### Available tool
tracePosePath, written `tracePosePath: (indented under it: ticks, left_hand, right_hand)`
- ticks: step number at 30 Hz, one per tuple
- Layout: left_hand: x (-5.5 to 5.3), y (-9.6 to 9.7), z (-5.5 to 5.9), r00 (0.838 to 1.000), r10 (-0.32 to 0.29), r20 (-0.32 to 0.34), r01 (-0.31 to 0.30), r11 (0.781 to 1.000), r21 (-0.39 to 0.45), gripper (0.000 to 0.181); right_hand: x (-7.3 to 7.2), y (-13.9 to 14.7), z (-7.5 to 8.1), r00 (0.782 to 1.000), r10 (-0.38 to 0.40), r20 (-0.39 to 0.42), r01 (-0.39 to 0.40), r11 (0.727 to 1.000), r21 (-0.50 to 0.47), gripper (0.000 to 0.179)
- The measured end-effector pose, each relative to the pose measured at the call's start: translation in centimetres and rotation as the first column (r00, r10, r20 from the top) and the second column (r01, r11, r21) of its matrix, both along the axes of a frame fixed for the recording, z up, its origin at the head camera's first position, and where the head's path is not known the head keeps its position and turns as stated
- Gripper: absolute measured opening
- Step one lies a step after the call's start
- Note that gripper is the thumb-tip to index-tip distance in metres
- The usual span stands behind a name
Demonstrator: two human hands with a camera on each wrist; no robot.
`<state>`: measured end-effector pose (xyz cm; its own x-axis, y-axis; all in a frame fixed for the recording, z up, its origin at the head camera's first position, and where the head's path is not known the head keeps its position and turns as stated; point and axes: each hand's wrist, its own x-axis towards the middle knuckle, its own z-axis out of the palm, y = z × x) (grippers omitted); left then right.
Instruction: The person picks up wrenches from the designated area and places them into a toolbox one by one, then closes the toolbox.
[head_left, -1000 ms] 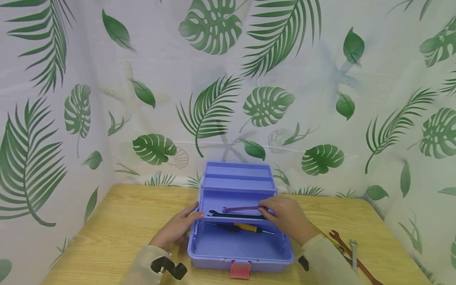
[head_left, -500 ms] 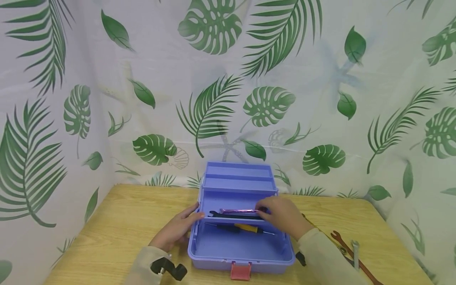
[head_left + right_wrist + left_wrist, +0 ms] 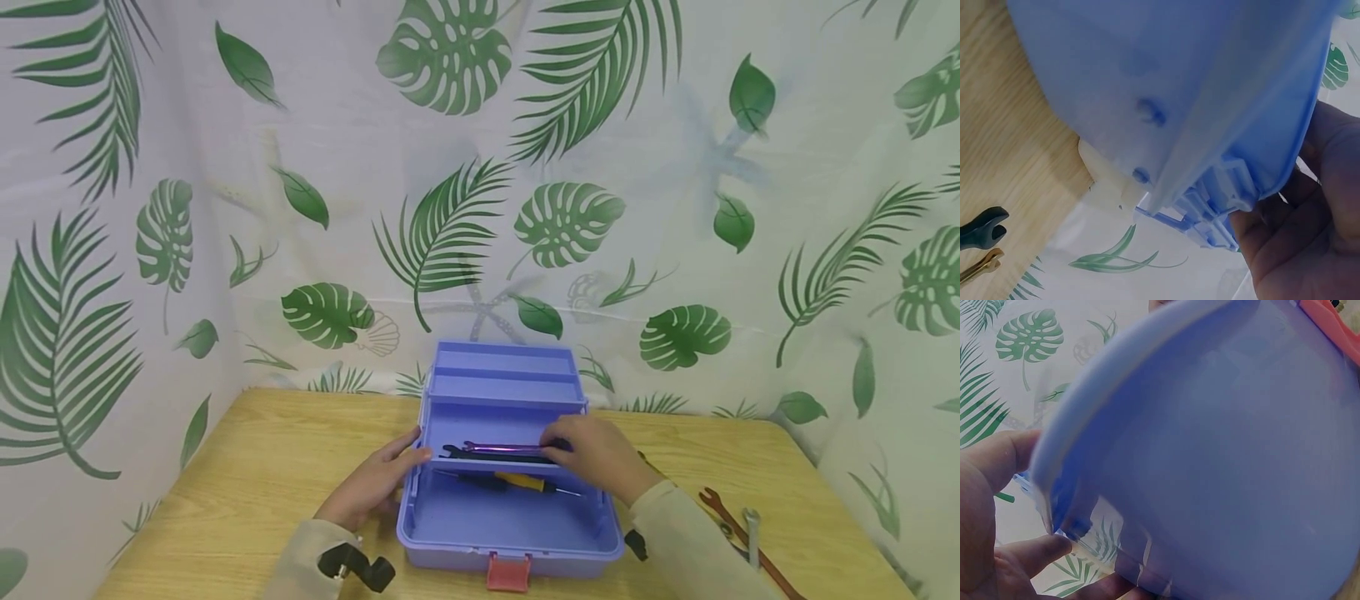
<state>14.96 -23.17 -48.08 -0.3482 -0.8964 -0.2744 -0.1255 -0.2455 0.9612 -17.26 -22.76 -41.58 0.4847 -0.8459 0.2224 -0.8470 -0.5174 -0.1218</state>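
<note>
A purple-blue toolbox [image 3: 510, 527] stands open on the table, its tray [image 3: 480, 421] raised at the back. My left hand [image 3: 371, 483] holds the box's left side, thumb at the tray's edge. Between the fingertips of my right hand [image 3: 600, 454] is one end of a purple wrench [image 3: 498, 448]; those fingers hide that end. The wrench lies level at the tray's front, just behind a black wrench [image 3: 480, 457]. Below, in the main compartment, are a screwdriver with a yellow and black handle [image 3: 522, 481] and a dark-handled one [image 3: 480, 481].
Right of the box, a red-orange wrench [image 3: 774, 571] and a silver wrench [image 3: 752, 529] lie on the wooden table [image 3: 300, 450]. A dark wrench [image 3: 982, 230] and a gold one [image 3: 984, 265] show in the right wrist view. A red latch [image 3: 508, 573] hangs at the box's front.
My right hand has shifted slightly left and lowered the purple wrench into the tray, close behind the black wrench. My left hand has stayed in place.
</note>
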Motion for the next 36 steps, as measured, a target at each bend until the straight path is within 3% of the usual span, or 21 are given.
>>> tracePosePath:
  ticks: [9, 13, 18, 23, 27, 31, 36]
  left_hand:
    - [0.0, -0.3, -0.6, 1.000, 0.010, -0.013, -0.010, 1.000, 0.022, 0.077]
    - [0.1, -0.4, -0.7, 1.000, 0.010, -0.004, -0.010, 1.000, 0.018, 0.077]
    - [0.0, -0.2, -0.6, 1.000, 0.013, 0.007, -0.013, 1.000, 0.003, 0.075]
    - [-0.2, -0.1, -0.3, 1.000, 0.008, 0.014, -0.008, 1.000, -0.008, 0.076]
    - [-0.2, -0.3, -0.3, 1.000, 0.010, 0.011, -0.010, 1.000, -0.005, 0.076]
    - [-0.2, -0.3, -0.4, 1.000, 0.019, 0.011, -0.019, 1.000, 0.009, 0.075]
    - [-0.2, -0.3, -0.5, 1.000, 0.018, 0.026, -0.018, 1.000, 0.018, 0.077]
  right_hand:
    - [-0.7, -0.1, -0.2, 0.993, 0.060, 0.101, -0.065, 0.997, 0.048, 0.012]
    - [-0.8, 0.0, -0.1, 0.992, 0.081, 0.098, -0.086, 0.995, 0.057, 0.014]
    - [-2.1, 1.4, 0.8, 0.991, 0.044, 0.126, -0.050, 0.998, 0.048, 0.019]
    - [-5.7, 3.9, 1.5, 0.960, -0.042, 0.277, 0.051, 0.998, -0.022, 0.013]
    - [-8.9, 5.4, 0.9, 0.928, -0.141, 0.344, 0.190, 0.975, -0.114, 0.011]
    - [-11.0, 6.3, 0.5, 0.908, -0.220, 0.357, 0.292, 0.942, -0.163, 0.009]
    - [-12.2, 7.3, 0.2, 0.885, -0.316, 0.343, 0.373, 0.921, -0.114, 0.010]
